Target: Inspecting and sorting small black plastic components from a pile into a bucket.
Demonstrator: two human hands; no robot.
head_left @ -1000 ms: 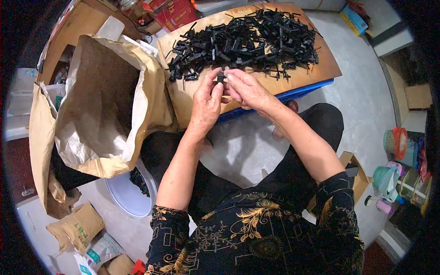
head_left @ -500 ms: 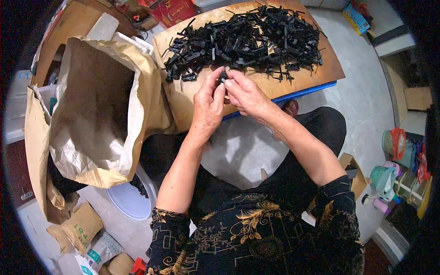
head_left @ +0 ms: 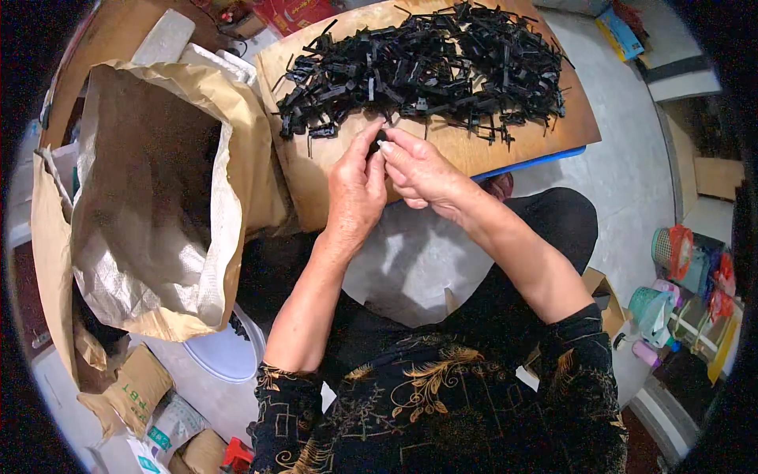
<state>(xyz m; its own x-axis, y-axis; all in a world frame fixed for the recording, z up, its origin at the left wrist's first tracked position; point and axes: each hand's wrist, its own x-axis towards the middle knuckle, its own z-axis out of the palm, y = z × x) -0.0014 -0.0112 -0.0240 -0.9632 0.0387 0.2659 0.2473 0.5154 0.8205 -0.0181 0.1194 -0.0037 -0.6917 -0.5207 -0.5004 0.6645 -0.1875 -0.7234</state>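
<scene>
My left hand (head_left: 357, 192) and my right hand (head_left: 421, 171) meet fingertip to fingertip over the near edge of a brown board (head_left: 474, 146). Between the fingertips they pinch one small black plastic part (head_left: 380, 141), mostly hidden by the fingers. Just beyond the hands lies a wide heap of black plastic parts (head_left: 426, 67), spread across the board. Both forearms come up from my lap, the sleeves dark with a gold pattern.
A large open brown paper sack (head_left: 150, 189) with a woven lining stands at my left, beside the board. A white round lid (head_left: 225, 355) lies on the floor below it. Small bags (head_left: 134, 391) sit at lower left; coloured baskets (head_left: 671, 253) stand at the right.
Both hands stay together at the board's near edge, holding the small part. The view has shifted slightly; nothing else has visibly moved.
</scene>
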